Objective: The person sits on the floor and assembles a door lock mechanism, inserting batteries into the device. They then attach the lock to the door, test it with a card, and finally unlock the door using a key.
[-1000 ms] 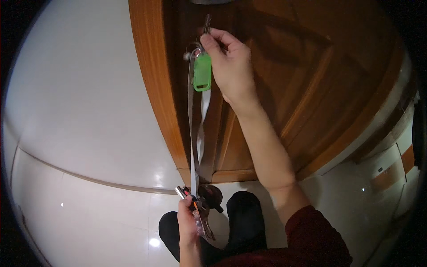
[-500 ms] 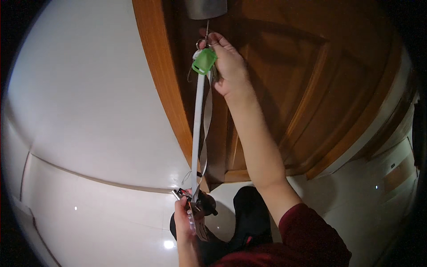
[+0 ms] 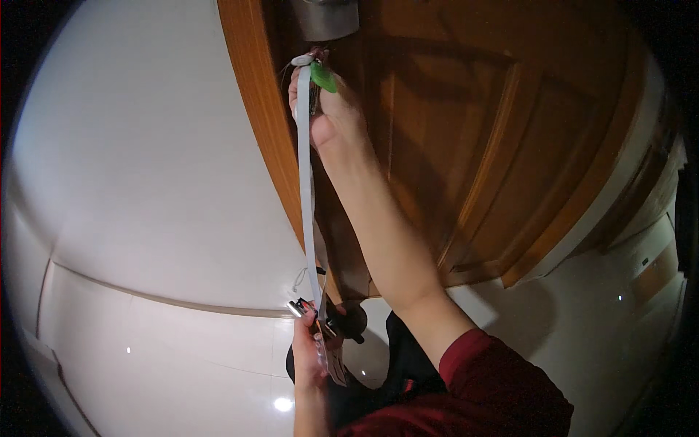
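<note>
My right hand (image 3: pixel 331 109) is closed around a key bunch, just below the metal lock fitting (image 3: pixel 325 20) on the brown wooden door (image 3: pixel 451 153). A green key tag (image 3: pixel 323 77) and a pale oval fob (image 3: pixel 302 60) stick out at the top of the fist. The keys themselves are mostly hidden. From the bunch a light grey lanyard strap (image 3: pixel 306 182) stretches down to my left hand (image 3: pixel 309 353). That hand is closed on a cluster of small items at the strap's lower end, including a silver cylinder (image 3: pixel 295 309) and a clear-edged card holder (image 3: pixel 333 364).
A white wall (image 3: pixel 145 160) and the wooden door frame (image 3: pixel 255 95) stand left of the door. Beneath is a shiny tiled floor (image 3: pixel 182 364). A dark rounded object (image 3: pixel 353 320), perhaps a doorstop or shoe, shows beside my left hand, near my dark-trousered legs.
My right hand has shifted left and turned, going from a fingertip hold on the keys under the fitting to a closed fist. The green tag has swung round. My left hand has moved slightly.
</note>
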Action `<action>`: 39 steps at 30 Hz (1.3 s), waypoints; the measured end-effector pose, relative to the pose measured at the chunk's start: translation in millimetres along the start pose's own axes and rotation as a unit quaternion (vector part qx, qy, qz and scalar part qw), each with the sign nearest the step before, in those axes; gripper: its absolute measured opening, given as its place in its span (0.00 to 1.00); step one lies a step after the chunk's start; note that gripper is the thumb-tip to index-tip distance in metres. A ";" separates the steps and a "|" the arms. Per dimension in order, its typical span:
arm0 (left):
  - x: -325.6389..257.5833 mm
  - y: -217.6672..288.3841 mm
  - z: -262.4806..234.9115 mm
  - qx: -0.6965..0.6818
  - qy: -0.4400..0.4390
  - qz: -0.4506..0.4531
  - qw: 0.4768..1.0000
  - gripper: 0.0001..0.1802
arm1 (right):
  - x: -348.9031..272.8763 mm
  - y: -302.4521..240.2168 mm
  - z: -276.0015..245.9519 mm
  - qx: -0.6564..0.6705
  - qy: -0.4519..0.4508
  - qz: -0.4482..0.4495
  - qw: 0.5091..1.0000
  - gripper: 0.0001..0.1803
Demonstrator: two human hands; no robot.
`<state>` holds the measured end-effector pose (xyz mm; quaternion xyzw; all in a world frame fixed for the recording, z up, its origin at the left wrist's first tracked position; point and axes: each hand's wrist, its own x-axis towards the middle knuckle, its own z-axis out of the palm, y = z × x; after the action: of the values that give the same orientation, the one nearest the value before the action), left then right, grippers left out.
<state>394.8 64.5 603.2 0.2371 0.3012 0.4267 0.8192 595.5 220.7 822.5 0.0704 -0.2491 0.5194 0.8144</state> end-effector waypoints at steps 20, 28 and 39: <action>-3.1 16.6 -7.7 0.078 -0.014 -0.069 0.994 0.13 | -2.1 9.8 11.3 -0.211 0.051 -0.066 0.974 0.08; -12.9 18.5 4.5 0.094 -0.005 -0.049 0.994 0.15 | 23.7 40.5 6.2 -0.106 0.061 -0.065 0.990 0.05; 3.9 8.0 -8.5 0.074 0.014 -0.026 0.997 0.11 | -9.5 3.8 13.3 -0.192 0.059 -0.012 0.980 0.13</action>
<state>386.2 73.0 601.2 0.2837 0.3492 0.3851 0.8057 584.5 209.8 828.9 -0.1154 -0.2946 0.4553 0.8322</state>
